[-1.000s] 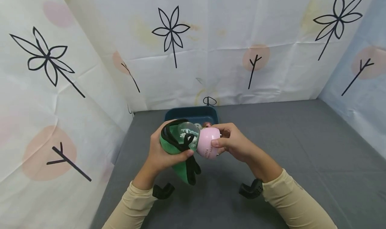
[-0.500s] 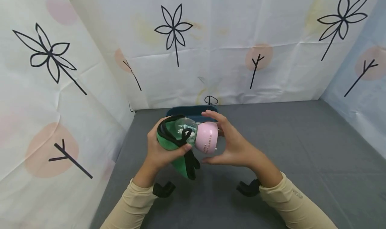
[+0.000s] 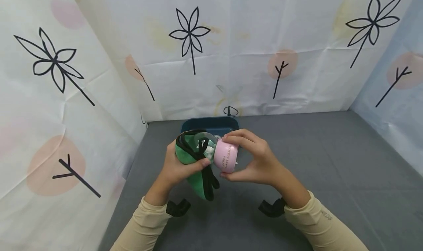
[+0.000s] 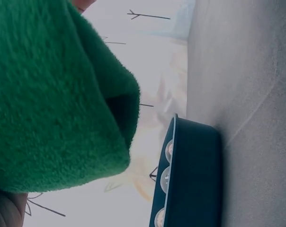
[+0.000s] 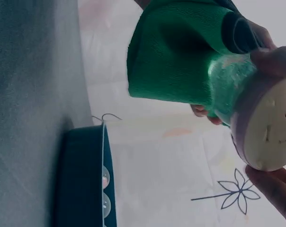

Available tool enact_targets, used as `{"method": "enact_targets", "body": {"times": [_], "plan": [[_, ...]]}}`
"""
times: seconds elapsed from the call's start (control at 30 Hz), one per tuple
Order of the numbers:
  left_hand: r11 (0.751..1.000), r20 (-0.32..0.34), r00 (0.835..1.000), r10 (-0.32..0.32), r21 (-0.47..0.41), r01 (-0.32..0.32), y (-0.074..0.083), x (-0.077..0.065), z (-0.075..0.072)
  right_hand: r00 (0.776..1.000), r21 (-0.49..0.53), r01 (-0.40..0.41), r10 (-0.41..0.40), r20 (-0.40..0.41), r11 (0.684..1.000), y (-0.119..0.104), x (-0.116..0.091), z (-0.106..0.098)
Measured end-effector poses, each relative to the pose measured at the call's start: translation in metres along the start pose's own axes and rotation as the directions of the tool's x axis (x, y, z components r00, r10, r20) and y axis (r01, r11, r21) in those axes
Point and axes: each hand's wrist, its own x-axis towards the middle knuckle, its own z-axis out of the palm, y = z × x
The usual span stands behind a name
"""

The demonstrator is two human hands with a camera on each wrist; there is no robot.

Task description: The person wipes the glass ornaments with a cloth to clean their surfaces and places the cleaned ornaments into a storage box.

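Observation:
A snow globe (image 3: 225,156) with a clear dome and a pink, lettered base lies sideways between my hands above the table. My left hand (image 3: 174,169) holds the dome through a green cloth (image 3: 185,156) with black trim, whose black-edged end hangs below. On the other side my right hand (image 3: 259,159) grips the pink base, thumb below and fingers above. The right wrist view shows the flat pale underside of the base (image 5: 271,125), with the cloth (image 5: 166,71) around part of the dome. In the left wrist view the cloth (image 4: 53,109) hides the globe.
Behind the hands a dark blue tray (image 3: 211,121) stands on the grey table (image 3: 314,162) near the patterned back curtain. Several clear round things, one of them a ball (image 4: 165,179), show over its rim in the left wrist view.
My right hand came off the base with fingers spread, then took hold of it again. The lettering on the base has turned upward. My left hand keeps its hold on the cloth and dome.

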Motion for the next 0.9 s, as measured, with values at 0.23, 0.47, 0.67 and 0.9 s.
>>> {"method": "enact_targets", "body": {"times": [0.23, 0.47, 0.67, 0.9], "plan": [[0.999, 0.063, 0.997, -0.039, -0.02, 0.04, -0.001, -0.002, 0.001, 0.992, 0.16, -0.127, 0.125, 0.022, 0.979, 0.001, -0.004, -0.002], [0.998, 0.113, 0.992, -0.064, 0.016, 0.063, 0.008, -0.004, 0.003, 0.985, 0.197, -0.171, 0.168, 0.032, 0.965, -0.002, -0.007, -0.005], [0.996, 0.145, 0.985, -0.09, 0.015, 0.089, 0.013, -0.008, 0.005, 0.985, 0.165, -0.171, 0.165, 0.049, 0.971, -0.007, -0.011, -0.007], [0.999, 0.139, 0.989, -0.05, 0.004, 0.05, 0.019, -0.007, 0.01, 0.995, 0.156, -0.097, 0.093, 0.036, 0.983, -0.008, -0.007, -0.018]]}}
